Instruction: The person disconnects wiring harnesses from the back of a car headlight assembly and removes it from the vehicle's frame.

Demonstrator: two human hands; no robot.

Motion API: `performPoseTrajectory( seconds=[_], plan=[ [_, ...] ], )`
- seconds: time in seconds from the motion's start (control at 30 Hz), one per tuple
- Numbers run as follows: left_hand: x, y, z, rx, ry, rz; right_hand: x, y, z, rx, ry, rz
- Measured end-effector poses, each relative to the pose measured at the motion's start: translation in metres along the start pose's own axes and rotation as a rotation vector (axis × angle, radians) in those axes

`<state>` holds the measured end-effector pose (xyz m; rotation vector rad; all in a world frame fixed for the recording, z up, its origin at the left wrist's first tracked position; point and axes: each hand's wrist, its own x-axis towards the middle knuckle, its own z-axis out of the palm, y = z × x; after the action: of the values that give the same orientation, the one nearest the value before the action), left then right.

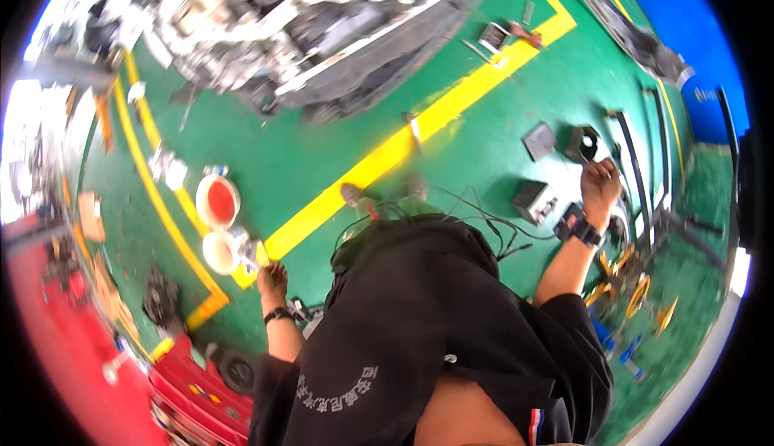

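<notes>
One dark box (573, 147) sits on the green floor (322, 152) right beside my right hand (601, 186), with a grey box (532, 200) and a flat grey plate (539, 141) near it. I judge the work partway along: the vehicle front end (339, 31) stands uncovered, its inner parts bare, while these pieces lie loose and seem left to be dealt with. Which steps are complete I cannot tell. My right arm reaches forward and out, fingers bent and bunched at the box; whether they pinch anything or merely touch, I cannot tell. My left arm reaches forward lower down, and my left hand (272, 282) has its fingers partly curled beside a pale object (253, 256), their grip unclear.
</notes>
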<state>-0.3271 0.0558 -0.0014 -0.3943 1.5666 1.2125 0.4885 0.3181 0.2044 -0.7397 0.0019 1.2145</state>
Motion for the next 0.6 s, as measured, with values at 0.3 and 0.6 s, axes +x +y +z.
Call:
performPoseTrajectory(
  seconds=[0.3, 0.6],
  plan=[
    [-0.057, -0.084, -0.019, -0.212, 0.331, 0.052, 0.039, 0.014, 0.042, -0.107, -0.028, 0.171],
    [-0.088, -0.169, -0.062, -0.632, 0.585, -0.105, 0.042, 0.074, 0.148, -0.27, -0.226, 0.28]
  ],
)
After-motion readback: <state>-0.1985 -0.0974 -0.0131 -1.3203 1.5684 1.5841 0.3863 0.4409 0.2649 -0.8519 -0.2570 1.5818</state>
